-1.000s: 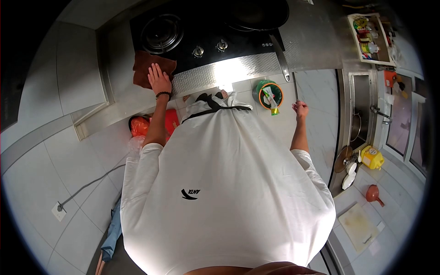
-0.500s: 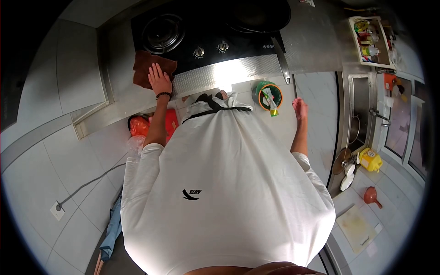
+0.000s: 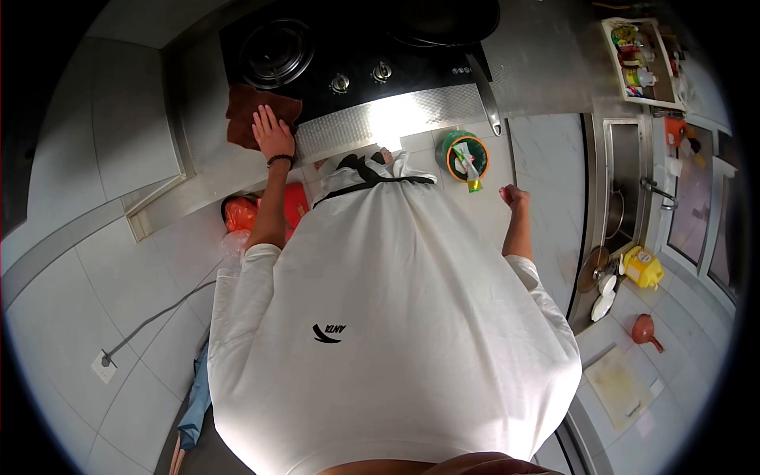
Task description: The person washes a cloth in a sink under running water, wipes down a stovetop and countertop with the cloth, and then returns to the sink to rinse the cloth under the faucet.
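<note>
My left hand lies flat on a brown cloth, fingers stretched and slightly apart. The cloth rests at the front left corner of the black gas stove, beside the patterned metal edge. My right hand hangs over the floor to the right of the green bin, its fingers curled in; whether anything is inside them is too small to make out. A dark pan sits on the right burner, its handle pointing toward me.
At the right are a sink with a faucet, a yellow jug, a red-brown ladle-like item and a cutting board. A box of bottles stands at the upper right. Red bags lie below the counter.
My right hand has lowered slightly and its fingers have curled in further. My left hand stays flat on the cloth. The whole view has shifted slightly.
</note>
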A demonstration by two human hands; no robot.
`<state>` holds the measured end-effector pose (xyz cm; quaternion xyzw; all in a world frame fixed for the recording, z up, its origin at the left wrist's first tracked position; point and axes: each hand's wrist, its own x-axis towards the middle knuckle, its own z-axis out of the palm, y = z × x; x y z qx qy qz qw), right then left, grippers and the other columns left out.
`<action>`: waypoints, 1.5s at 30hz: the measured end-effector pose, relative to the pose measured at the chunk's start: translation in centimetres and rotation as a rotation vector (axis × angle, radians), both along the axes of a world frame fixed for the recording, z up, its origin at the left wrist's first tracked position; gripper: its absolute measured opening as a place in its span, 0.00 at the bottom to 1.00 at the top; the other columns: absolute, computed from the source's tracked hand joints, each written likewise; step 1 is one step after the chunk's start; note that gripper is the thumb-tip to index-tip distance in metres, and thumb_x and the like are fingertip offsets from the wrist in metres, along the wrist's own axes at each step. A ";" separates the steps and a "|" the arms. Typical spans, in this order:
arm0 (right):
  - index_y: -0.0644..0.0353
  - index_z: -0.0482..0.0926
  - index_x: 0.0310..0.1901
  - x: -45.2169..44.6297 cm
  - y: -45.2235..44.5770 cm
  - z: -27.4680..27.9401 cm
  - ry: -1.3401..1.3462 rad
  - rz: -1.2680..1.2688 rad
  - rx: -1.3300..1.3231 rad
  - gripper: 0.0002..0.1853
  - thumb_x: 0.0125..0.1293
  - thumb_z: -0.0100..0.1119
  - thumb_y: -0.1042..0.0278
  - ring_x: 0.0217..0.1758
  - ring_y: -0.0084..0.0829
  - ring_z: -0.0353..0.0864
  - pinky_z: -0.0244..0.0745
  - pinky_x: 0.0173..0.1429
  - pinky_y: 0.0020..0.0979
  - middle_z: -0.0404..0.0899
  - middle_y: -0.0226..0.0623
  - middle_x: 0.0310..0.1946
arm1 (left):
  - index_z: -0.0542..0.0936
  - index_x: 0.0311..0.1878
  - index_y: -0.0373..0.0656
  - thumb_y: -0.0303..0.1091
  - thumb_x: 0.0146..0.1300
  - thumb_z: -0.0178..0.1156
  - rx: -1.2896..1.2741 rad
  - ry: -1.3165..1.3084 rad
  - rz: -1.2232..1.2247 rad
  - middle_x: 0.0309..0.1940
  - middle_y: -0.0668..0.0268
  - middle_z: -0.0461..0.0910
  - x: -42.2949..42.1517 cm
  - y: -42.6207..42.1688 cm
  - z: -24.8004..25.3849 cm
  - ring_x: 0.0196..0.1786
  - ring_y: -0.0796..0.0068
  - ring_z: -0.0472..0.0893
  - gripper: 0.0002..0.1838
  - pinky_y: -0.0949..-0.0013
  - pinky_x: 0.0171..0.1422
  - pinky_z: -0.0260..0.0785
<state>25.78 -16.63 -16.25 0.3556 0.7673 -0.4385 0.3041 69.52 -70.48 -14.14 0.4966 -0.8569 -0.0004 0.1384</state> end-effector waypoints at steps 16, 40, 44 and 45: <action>0.55 0.84 0.48 -0.1 -0.9 1.6 0.152 0.203 0.104 0.19 0.63 0.54 0.53 0.46 0.33 0.80 0.76 0.50 0.39 0.82 0.35 0.43 | 0.56 0.75 0.42 0.38 0.70 0.47 -0.018 0.014 -0.003 0.76 0.60 0.55 0.0 -0.1 -0.2 0.77 0.55 0.54 0.31 0.52 0.78 0.45; 0.63 0.78 0.49 0.2 -3.6 6.2 0.224 0.234 -0.487 0.12 0.68 0.55 0.69 0.29 0.24 0.82 0.76 0.31 0.21 0.85 0.43 0.42 | 0.57 0.75 0.40 0.38 0.70 0.46 -0.027 0.005 0.004 0.76 0.59 0.55 -0.1 -0.1 -0.2 0.77 0.56 0.53 0.31 0.53 0.79 0.44; 0.62 0.80 0.43 0.2 -2.7 4.7 0.241 0.234 -0.367 0.08 0.67 0.57 0.69 0.22 0.22 0.79 0.71 0.24 0.20 0.86 0.39 0.32 | 0.57 0.74 0.40 0.38 0.70 0.46 -0.024 0.003 0.006 0.76 0.59 0.55 -0.2 0.0 -0.1 0.77 0.56 0.53 0.31 0.53 0.79 0.44; 0.62 0.81 0.40 0.1 -2.6 4.1 0.261 0.248 -0.223 0.07 0.66 0.58 0.69 0.19 0.21 0.77 0.67 0.20 0.19 0.84 0.37 0.28 | 0.57 0.74 0.40 0.38 0.70 0.46 -0.026 0.001 0.010 0.76 0.60 0.55 -0.3 0.0 -0.1 0.77 0.56 0.53 0.31 0.53 0.79 0.44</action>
